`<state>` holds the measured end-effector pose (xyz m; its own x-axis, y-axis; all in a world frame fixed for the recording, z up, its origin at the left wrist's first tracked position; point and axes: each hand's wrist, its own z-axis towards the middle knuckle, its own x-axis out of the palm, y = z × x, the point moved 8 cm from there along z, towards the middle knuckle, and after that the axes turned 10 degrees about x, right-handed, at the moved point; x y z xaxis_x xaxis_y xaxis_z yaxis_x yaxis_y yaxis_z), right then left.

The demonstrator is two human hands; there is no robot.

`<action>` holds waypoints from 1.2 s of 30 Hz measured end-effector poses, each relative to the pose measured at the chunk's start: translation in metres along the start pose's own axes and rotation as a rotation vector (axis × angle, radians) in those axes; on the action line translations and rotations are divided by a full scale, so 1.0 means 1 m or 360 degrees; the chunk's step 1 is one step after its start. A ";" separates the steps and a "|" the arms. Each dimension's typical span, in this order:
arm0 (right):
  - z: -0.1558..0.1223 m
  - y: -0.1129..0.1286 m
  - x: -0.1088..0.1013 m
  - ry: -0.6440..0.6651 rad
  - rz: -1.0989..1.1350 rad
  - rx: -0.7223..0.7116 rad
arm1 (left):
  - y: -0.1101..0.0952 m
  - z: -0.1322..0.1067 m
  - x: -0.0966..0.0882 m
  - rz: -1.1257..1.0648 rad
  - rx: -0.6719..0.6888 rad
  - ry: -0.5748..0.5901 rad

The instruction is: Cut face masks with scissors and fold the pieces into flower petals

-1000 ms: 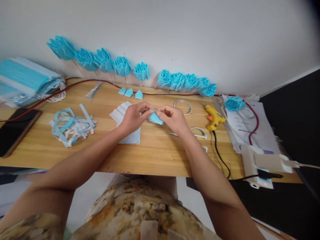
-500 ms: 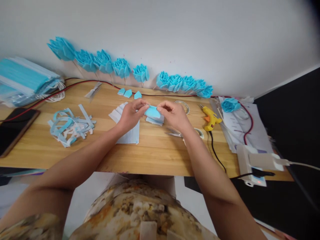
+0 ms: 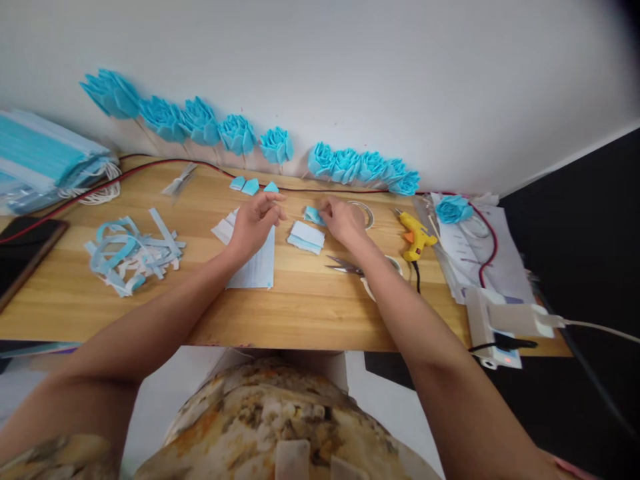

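My right hand (image 3: 343,219) has its fingers closed on the edge of a small blue fabric piece (image 3: 313,215), at or just above the table. My left hand (image 3: 256,223) is empty, its fingers apart, above pleated pale mask sheets (image 3: 253,267). Between the hands lies a small stack of cut pieces (image 3: 306,237), white side up. Folded blue petals (image 3: 251,187) lie in a row behind my left hand. Scissors (image 3: 344,265) rest beside my right wrist, their handles partly hidden by the forearm. A tape roll (image 3: 369,215) is just behind my right hand.
Several blue fabric flowers (image 3: 237,135) on sticks lean along the wall. A yellow glue gun (image 3: 416,239) and a power strip (image 3: 483,320) are at right. Cut strips (image 3: 133,250), a phone (image 3: 30,247) and a stack of masks (image 3: 45,157) are at left.
My left hand has let go of the blue piece and its fingers have spread. My right hand has brought that piece slightly back and right, uncovering the stack of cut pieces.
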<state>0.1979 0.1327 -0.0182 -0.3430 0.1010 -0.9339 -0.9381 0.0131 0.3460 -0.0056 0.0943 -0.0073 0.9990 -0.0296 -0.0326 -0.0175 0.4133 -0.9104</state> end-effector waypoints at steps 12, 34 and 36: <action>-0.017 0.020 -0.047 -0.0168 0.0209 -0.0411 | 0.001 -0.001 0.000 -0.0003 -0.0004 0.0004; 0.010 0.012 -0.032 -0.0041 -0.0097 -0.0210 | 0.001 0.000 0.000 -0.0019 -0.0036 -0.0038; 0.020 0.012 -0.022 0.0002 -0.0178 -0.0151 | 0.001 0.000 0.000 -0.0004 -0.0026 -0.0027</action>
<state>0.1951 0.1504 0.0085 -0.2360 0.1031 -0.9663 -0.9708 -0.0697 0.2297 -0.0058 0.0943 -0.0082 0.9996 -0.0151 -0.0231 -0.0152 0.3983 -0.9171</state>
